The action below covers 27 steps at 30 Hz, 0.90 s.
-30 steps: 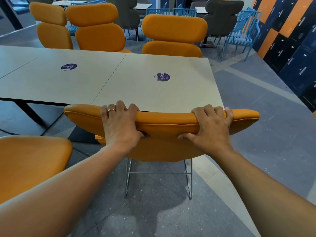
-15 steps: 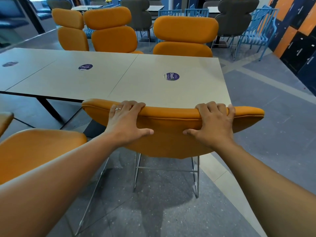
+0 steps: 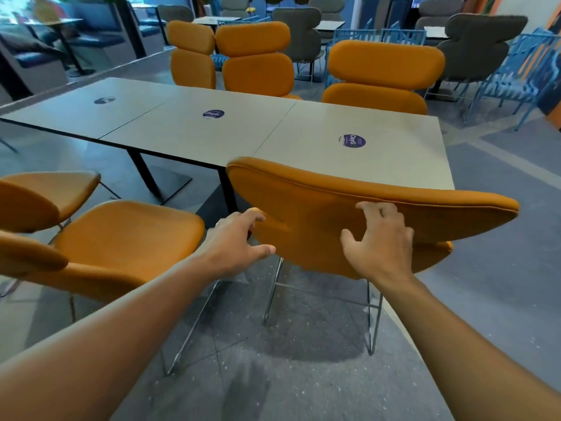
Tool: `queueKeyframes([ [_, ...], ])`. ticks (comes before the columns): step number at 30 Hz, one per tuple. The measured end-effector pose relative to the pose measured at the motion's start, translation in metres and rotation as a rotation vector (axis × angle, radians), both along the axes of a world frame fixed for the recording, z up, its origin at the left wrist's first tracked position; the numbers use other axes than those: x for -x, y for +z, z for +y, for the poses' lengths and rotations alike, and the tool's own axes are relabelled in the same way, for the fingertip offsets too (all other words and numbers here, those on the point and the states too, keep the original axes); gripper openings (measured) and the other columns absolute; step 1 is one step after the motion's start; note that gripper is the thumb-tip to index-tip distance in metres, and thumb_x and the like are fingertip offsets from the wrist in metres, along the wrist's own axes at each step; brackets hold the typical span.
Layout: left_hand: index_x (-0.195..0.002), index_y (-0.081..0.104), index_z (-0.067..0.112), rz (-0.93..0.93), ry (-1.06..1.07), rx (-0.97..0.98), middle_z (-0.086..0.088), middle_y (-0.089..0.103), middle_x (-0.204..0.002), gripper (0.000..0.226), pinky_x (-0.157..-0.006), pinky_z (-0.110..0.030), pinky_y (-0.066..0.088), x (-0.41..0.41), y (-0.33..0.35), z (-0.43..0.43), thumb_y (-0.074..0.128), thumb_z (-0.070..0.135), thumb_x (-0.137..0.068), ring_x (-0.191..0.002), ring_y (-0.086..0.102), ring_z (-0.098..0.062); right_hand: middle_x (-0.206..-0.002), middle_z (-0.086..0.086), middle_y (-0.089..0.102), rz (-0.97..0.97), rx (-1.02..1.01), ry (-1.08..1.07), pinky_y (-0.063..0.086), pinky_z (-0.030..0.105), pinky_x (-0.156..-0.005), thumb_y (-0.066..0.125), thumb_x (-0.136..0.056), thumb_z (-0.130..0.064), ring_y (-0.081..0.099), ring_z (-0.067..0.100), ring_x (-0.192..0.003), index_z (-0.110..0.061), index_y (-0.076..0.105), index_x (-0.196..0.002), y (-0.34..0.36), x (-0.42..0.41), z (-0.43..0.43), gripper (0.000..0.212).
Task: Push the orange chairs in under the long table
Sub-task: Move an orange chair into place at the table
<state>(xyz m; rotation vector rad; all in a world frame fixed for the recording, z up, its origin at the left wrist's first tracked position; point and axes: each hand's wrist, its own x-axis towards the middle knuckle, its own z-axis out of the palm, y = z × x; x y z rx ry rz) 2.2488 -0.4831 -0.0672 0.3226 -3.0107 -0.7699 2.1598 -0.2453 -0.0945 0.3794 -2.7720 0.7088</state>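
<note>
An orange chair (image 3: 318, 214) on a chrome frame stands at the right end of the long grey table (image 3: 273, 138), its backrest top over the table's near edge. My left hand (image 3: 233, 238) hovers at the backrest's left side, fingers spread, holding nothing. My right hand (image 3: 379, 238) is in front of the backrest's middle, fingers apart and off its top rim. A second orange chair (image 3: 121, 238) stands to the left, away from the table. A third orange chair (image 3: 36, 196) is at the far left.
Three orange chairs (image 3: 385, 74) stand along the table's far side. Grey chairs (image 3: 473, 47) and blue wire chairs (image 3: 522, 77) fill the back right. Black table legs (image 3: 145, 174) stand on the grey floor. Open floor lies to the right.
Both hands have let go of the backrest's top rim and drawn back and down. The view has swung left, so the other near-side chairs now show.
</note>
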Motion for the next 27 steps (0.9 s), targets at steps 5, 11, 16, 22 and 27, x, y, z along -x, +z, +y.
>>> queueKeyframes([
  [5,-0.135,0.046,0.030,-0.033,0.026,-0.002,0.002,0.055,-0.127,0.064,-0.098,-0.038,0.044,-0.052,-0.006,-0.030,0.068,0.054,-0.080,-0.115,0.051,-0.016,-0.137,0.003,0.049,-0.329,-0.079,0.166,0.040,0.048,-0.105,0.063,-0.088,-0.050,0.047,0.026,-0.125,-0.031,0.052,-0.132,-0.005,-0.037,-0.035,0.049],
  [11,-0.131,0.051,0.027,-0.026,0.037,-0.053,0.003,0.057,-0.125,0.056,-0.091,-0.031,0.045,-0.130,-0.010,-0.092,0.068,0.049,-0.082,-0.113,0.052,-0.013,-0.136,0.003,0.053,-0.580,-0.200,0.320,0.048,0.051,-0.100,0.064,-0.087,-0.056,0.052,0.025,-0.121,-0.031,0.051,-0.134,-0.012,-0.099,-0.107,0.055],
  [16,-0.129,0.053,0.027,-0.009,0.039,-0.072,0.004,0.058,-0.124,0.055,-0.089,-0.028,0.041,-0.180,-0.008,-0.150,0.069,0.048,-0.082,-0.112,0.051,-0.012,-0.138,0.003,0.053,-0.634,-0.201,0.380,0.050,0.050,-0.099,0.065,-0.087,-0.055,0.051,0.024,-0.124,-0.029,0.051,-0.137,-0.018,-0.151,-0.167,0.058],
  [22,-0.125,0.056,0.029,0.051,0.079,-0.054,0.006,0.059,-0.120,0.050,-0.085,-0.031,0.051,-0.242,-0.001,-0.234,0.070,0.048,-0.081,-0.104,0.057,-0.010,-0.137,0.003,0.055,-0.648,-0.150,0.417,0.051,0.049,-0.098,0.066,-0.088,-0.054,0.053,0.023,-0.121,-0.029,0.053,-0.137,-0.020,-0.212,-0.254,0.057],
  [27,-0.121,0.059,0.029,0.116,0.150,-0.012,0.008,0.061,-0.116,0.045,-0.074,-0.020,0.043,-0.281,0.005,-0.293,0.070,0.046,-0.081,-0.104,0.057,-0.010,-0.136,0.001,0.055,-0.577,-0.103,0.453,0.050,0.048,-0.100,0.067,-0.087,-0.052,0.053,0.021,-0.122,-0.029,0.054,-0.136,-0.011,-0.244,-0.314,0.056],
])
